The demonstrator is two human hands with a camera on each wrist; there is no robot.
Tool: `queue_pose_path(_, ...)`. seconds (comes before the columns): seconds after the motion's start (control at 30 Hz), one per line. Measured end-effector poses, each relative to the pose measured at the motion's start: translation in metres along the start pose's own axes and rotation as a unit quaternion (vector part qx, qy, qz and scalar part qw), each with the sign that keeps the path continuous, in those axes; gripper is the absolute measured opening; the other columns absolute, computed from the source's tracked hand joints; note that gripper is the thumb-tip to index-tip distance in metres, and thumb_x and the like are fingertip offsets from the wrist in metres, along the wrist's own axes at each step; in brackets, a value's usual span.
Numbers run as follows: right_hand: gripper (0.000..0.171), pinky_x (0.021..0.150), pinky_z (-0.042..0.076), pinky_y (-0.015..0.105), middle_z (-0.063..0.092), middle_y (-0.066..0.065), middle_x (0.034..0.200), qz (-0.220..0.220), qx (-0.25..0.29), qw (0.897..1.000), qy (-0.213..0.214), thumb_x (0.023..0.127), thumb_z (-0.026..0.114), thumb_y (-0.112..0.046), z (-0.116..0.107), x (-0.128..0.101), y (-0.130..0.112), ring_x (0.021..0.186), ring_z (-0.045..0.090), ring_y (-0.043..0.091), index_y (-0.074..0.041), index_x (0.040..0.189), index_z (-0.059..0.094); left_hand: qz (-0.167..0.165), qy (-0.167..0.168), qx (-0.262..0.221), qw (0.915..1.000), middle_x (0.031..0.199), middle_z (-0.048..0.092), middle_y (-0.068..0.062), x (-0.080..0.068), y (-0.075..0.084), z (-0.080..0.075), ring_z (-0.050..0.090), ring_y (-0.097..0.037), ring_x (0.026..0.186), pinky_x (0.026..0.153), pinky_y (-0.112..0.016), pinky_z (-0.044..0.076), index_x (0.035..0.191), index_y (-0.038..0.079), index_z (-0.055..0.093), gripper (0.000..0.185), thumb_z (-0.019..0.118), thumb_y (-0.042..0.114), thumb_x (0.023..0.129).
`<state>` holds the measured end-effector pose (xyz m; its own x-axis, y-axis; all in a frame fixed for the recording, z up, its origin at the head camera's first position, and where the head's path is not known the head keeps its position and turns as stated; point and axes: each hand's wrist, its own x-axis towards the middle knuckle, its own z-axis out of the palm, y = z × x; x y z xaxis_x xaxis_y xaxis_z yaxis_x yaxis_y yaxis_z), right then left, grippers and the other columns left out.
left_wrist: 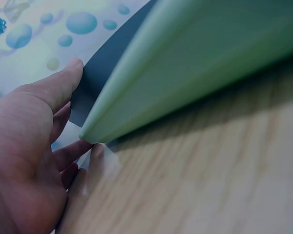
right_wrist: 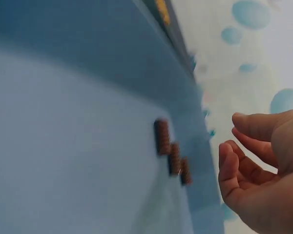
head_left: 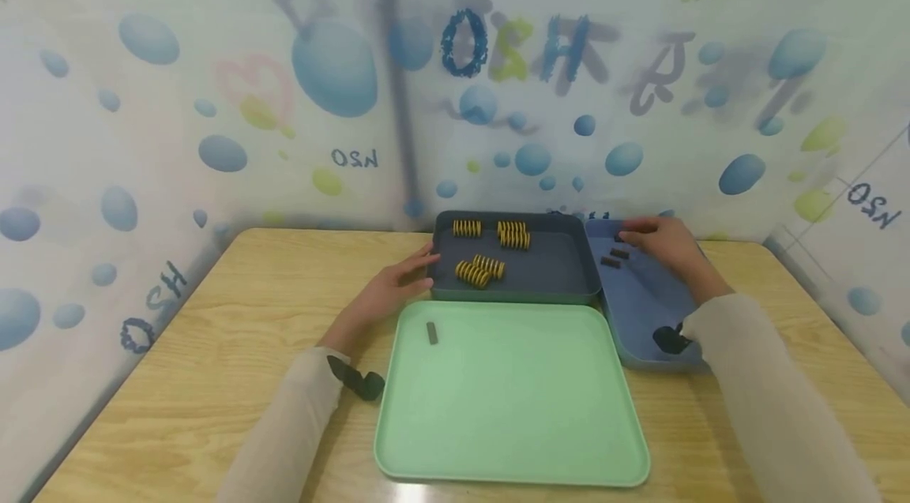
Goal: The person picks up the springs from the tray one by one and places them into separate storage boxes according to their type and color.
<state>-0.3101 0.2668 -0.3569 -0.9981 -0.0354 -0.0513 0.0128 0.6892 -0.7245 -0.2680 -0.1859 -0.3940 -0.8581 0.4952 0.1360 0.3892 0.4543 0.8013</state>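
My right hand (head_left: 664,238) is over the far end of the blue tray (head_left: 650,313). In the right wrist view its fingers bend loosely, with a gap between thumb and fingertips and nothing held. Three small brown ribbed pieces, like short springs, lie in that tray, the largest-looking one (right_wrist: 162,137) nearest the camera. My left hand (head_left: 387,294) is at the left side of the dark grey tray (head_left: 547,274), thumb and fingers extended along its wall. In the left wrist view, fingertips of this hand (left_wrist: 34,131) reach the green tray's corner.
Several yellow-and-black coil springs (head_left: 472,273) lie in the dark grey tray. In front stands the green tray (head_left: 512,392), holding one small dark bar (head_left: 432,332) near its upper left. All three trays sit close together on a wooden table (head_left: 284,282), with a patterned wall behind.
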Motion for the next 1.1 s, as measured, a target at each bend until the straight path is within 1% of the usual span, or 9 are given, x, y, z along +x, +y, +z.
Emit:
queue_pose_path(0.13, 0.049, 0.095, 0.044, 0.051, 0.052, 0.027, 0.129, -0.033, 0.029, 0.999, 0.024, 0.096, 0.059, -0.028, 0.007, -0.005, -0.013, 0.114, 0.052, 0.041, 0.005, 0.132, 0.051, 0.006, 0.000, 0.004, 1.0000, 0.156, 0.021, -0.011, -0.001, 0.001, 0.000, 0.018, -0.033, 0.142, 0.112, -0.053, 0.015, 0.143, 0.004, 0.043, 0.049, 0.056, 0.019, 0.098)
queue_pose_path(0.2, 0.049, 0.094, 0.045, 0.050, 0.053, 0.027, 0.128, -0.051, 0.051, 0.997, 0.026, 0.096, 0.060, -0.027, 0.011, -0.009, -0.023, 0.114, 0.052, 0.040, 0.005, 0.132, 0.052, 0.008, -0.001, 0.006, 0.9999, 0.156, 0.021, -0.011, -0.001, 0.001, 0.000, 0.019, -0.033, 0.142, 0.112, -0.053, 0.015, 0.143, 0.004, 0.042, 0.049, 0.056, 0.019, 0.098)
queue_pose_path(0.33, 0.048, 0.092, 0.046, 0.051, 0.056, 0.023, 0.126, -0.068, 0.071, 0.995, 0.025, 0.095, 0.062, -0.029, 0.021, -0.018, -0.049, 0.112, 0.054, 0.037, 0.000, 0.132, 0.055, 0.007, -0.001, 0.002, 1.0000, 0.156, 0.021, -0.011, 0.000, 0.001, 0.000, 0.018, -0.033, 0.142, 0.112, -0.053, 0.014, 0.143, 0.004, 0.042, 0.049, 0.056, 0.018, 0.098)
queue_pose_path(0.47, 0.045, 0.089, 0.047, 0.052, 0.058, 0.019, 0.125, -0.074, 0.080, 0.994, 0.014, 0.094, 0.062, -0.029, 0.032, -0.028, -0.070, 0.110, 0.054, 0.034, -0.004, 0.131, 0.056, 0.010, 0.001, -0.002, 0.9999, 0.156, 0.021, -0.013, 0.001, -0.001, 0.001, 0.018, -0.034, 0.142, 0.112, -0.054, 0.014, 0.143, 0.003, 0.043, 0.049, 0.056, 0.016, 0.098)
queue_pose_path(0.67, 0.042, 0.085, 0.046, 0.047, 0.059, 0.013, 0.125, -0.090, 0.101, 0.991, -0.015, 0.093, 0.064, -0.031, 0.047, -0.041, -0.092, 0.110, 0.053, 0.030, -0.009, 0.129, 0.059, 0.018, 0.003, 0.001, 0.9998, 0.155, 0.022, -0.015, 0.002, -0.001, 0.001, 0.019, -0.037, 0.141, 0.112, -0.054, 0.016, 0.142, 0.000, 0.043, 0.048, 0.056, 0.013, 0.097)
queue_pose_path(0.8, 0.040, 0.089, 0.045, 0.046, 0.058, 0.012, 0.127, -0.108, 0.113, 0.987, -0.044, 0.093, 0.065, -0.030, 0.060, -0.050, -0.103, 0.112, 0.053, 0.029, -0.011, 0.127, 0.060, 0.015, -0.002, -0.002, 0.9999, 0.156, 0.021, -0.013, 0.002, -0.001, 0.001, 0.018, -0.036, 0.141, 0.112, -0.053, 0.015, 0.143, 0.001, 0.042, 0.049, 0.056, 0.015, 0.098)
queue_pose_path(0.9, 0.038, 0.092, 0.045, 0.047, 0.059, 0.011, 0.124, -0.124, 0.121, 0.983, -0.065, 0.092, 0.065, -0.028, 0.070, -0.056, -0.112, 0.112, 0.054, 0.026, -0.011, 0.126, 0.060, 0.014, -0.003, -0.004, 0.9999, 0.157, 0.019, -0.011, 0.005, -0.011, 0.002, 0.016, -0.034, 0.142, 0.113, -0.052, 0.013, 0.144, 0.003, 0.042, 0.050, 0.056, 0.017, 0.098)
queue_pose_path(1.07, 0.033, 0.087, 0.049, 0.043, 0.064, 0.004, 0.113, -0.144, 0.119, 0.979, -0.084, 0.091, 0.067, -0.025, 0.088, -0.064, -0.126, 0.103, 0.060, 0.021, -0.014, 0.122, 0.064, 0.015, 0.009, -0.006, 0.9998, 0.158, 0.018, -0.004, 0.012, -0.036, 0.007, 0.015, -0.028, 0.143, 0.113, -0.052, 0.011, 0.144, 0.009, 0.042, 0.051, 0.057, 0.022, 0.098)
queue_pose_path(1.1, 0.032, 0.086, 0.050, 0.041, 0.064, 0.003, 0.111, -0.148, 0.117, 0.978, -0.086, 0.091, 0.068, -0.024, 0.092, -0.066, -0.128, 0.101, 0.061, 0.020, -0.015, 0.121, 0.065, 0.016, 0.010, -0.007, 0.9998, 0.158, 0.019, -0.003, 0.012, -0.038, 0.007, 0.015, -0.027, 0.143, 0.113, -0.052, 0.011, 0.144, 0.010, 0.042, 0.051, 0.057, 0.023, 0.098)
